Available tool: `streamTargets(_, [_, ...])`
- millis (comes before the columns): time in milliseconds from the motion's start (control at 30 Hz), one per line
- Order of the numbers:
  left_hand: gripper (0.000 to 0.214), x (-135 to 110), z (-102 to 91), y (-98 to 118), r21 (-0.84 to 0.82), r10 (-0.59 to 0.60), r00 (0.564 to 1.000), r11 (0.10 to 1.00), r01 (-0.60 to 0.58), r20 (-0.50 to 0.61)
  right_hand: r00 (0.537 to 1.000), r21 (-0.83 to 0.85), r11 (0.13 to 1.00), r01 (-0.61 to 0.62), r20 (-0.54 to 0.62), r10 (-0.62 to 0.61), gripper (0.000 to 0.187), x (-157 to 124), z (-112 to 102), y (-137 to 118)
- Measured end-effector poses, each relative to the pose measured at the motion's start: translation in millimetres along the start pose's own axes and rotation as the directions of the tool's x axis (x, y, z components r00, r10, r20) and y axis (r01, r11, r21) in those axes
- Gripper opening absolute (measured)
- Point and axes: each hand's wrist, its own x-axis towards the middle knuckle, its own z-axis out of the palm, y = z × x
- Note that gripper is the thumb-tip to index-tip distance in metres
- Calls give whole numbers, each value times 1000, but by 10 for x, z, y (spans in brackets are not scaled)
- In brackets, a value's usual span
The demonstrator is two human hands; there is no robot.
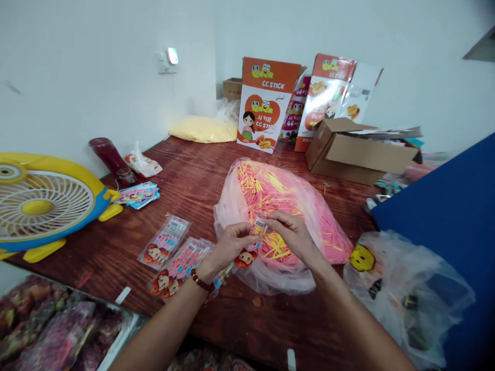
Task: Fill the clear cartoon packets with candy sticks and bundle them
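Both my hands meet over the near edge of a big clear bag (309, 206) full of pink and yellow sticks. My left hand (230, 245), with a bead bracelet at the wrist, grips a small printed packet (253, 242) that has a cartoon face at its lower end. My right hand (292, 234) pinches the top of the same packet. Just left of my left hand lie filled packets (181, 265) on the wooden table (193, 175), and another packet (164, 242) lies a little further left.
A yellow and blue fan (42, 203) stands at the left. Orange CC Stick cartons (265, 103) and an open cardboard box (356, 149) line the back. A crumpled plastic bag (406, 293) sits at the right by a blue panel (452, 206). A tray of packets (58, 330) is at bottom left.
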Motion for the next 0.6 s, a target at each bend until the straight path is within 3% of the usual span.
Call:
streamTargets(167, [31, 3, 24, -26, 31, 42, 998, 999, -41, -43, 990, 215, 967, -135, 56, 126, 16, -22, 69, 82])
streamTargets(367, [29, 2, 2, -41, 17, 24, 998, 1000, -23, -58, 990, 231, 963, -140, -1, 144, 25, -91, 239, 226])
streamTargets(500, [29, -22, -7, -39, 7, -3, 998, 1000, 4, -63, 997, 117, 991, -67, -39, 72, 17, -96, 189, 159])
streamTargets(600, [27, -32, -14, -49, 24, -21, 998, 999, 22, -56, 993, -34, 995, 93, -72, -95, 10, -42, 55, 24])
